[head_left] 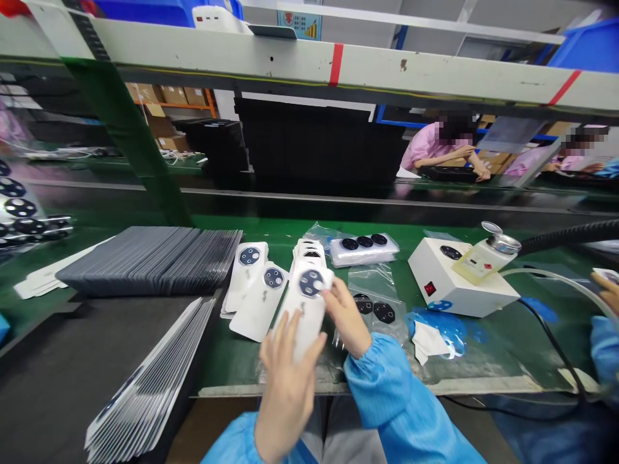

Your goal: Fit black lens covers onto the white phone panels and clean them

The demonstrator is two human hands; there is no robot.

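1. panels [149, 258], dark grey, stand on edge in a packed row at far left of the bench.
2. black tray [58, 361]: a fanned stack of thin white-edged panels [149, 393] leans along its right side.
3. loose white panels [260, 308], beside the row: dark round discs near the upper ends; small dark marking on the front one, not legible.
4. left hand [287, 377]: fingers part-spread and slightly bent, touching the lower face of the held panel; cannot tell whether it grips.
5. poster [300, 26], beyond the shelf: rising bar chart; lettering too small to read.
6. held panel [305, 316], white, tilted, between both hands at the front of the bench; dark disc at upper end, small marking below, blurred.
7. right hand [348, 316]: partly closed, grasping the held panel by its upper right edge, beside the disc.
8. clear bag [382, 312] with black discs, just right of that hand.
9. white box [464, 277]: red switch on front; bottle [486, 258] on top, label carries a red mark, text unreadable.
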